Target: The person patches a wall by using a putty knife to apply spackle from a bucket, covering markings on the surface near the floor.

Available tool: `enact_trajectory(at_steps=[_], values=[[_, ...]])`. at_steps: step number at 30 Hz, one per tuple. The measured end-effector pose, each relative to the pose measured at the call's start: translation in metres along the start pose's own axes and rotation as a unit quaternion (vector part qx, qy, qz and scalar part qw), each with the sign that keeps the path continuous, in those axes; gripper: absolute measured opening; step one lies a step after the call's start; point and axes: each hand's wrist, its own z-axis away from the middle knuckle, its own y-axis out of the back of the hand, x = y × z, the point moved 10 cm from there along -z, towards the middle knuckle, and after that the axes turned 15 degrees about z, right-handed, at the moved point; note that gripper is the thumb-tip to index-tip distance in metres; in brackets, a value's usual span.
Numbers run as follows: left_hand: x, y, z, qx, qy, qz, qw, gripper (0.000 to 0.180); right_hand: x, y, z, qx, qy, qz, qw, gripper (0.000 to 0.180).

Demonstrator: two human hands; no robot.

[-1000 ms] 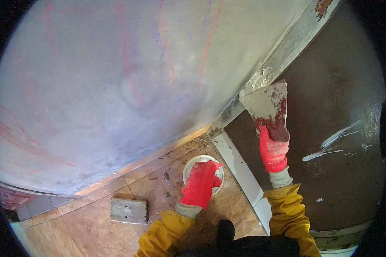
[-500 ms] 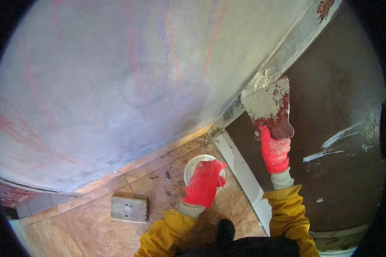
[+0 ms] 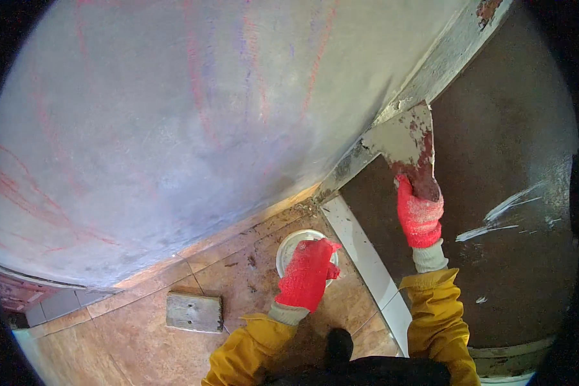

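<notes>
My right hand [image 3: 421, 215], in a red glove, is closed round the handle end of a dark red putty knife [image 3: 408, 141]. Pale filler coats much of its broad blade, whose far edge meets the worn strip [image 3: 424, 80] at the wall's edge. Lower and to the left, my red-gloved left hand [image 3: 304, 273] grips a round white tub [image 3: 291, 248]. The hand covers most of the tub, so its contents and several fingers are hidden.
A grey wall [image 3: 174, 128] with red and purple streaks fills the upper left. A small wooden block [image 3: 194, 312] lies on the brown tiles [image 3: 135, 334]. On the right is a dark brown panel [image 3: 495, 161] with white smears, beside a white strip [image 3: 367, 257].
My right hand has shifted slightly away from me and to the right, turning the putty knife against the strip. The left hand and tub stay almost in place.
</notes>
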Motion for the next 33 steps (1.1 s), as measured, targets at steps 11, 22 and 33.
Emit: enact_trajectory(at_steps=[11, 22, 33], values=[[-0.004, -0.01, -0.002, -0.053, -0.032, -0.029, 0.998, 0.027, -0.014, -0.002, 0.008, -0.098, -0.02, -0.131, 0.986, 0.027], [-0.014, -0.008, -0.002, -0.029, 0.02, 0.05, 0.998, 0.021, -0.012, -0.018, 0.017, -0.101, -0.047, -0.075, 0.991, 0.029], [0.002, -0.007, 0.001, -0.038, -0.126, -0.128, 0.983, 0.02, 0.007, -0.017, 0.022, -0.105, -0.093, -0.123, 0.982, 0.028]])
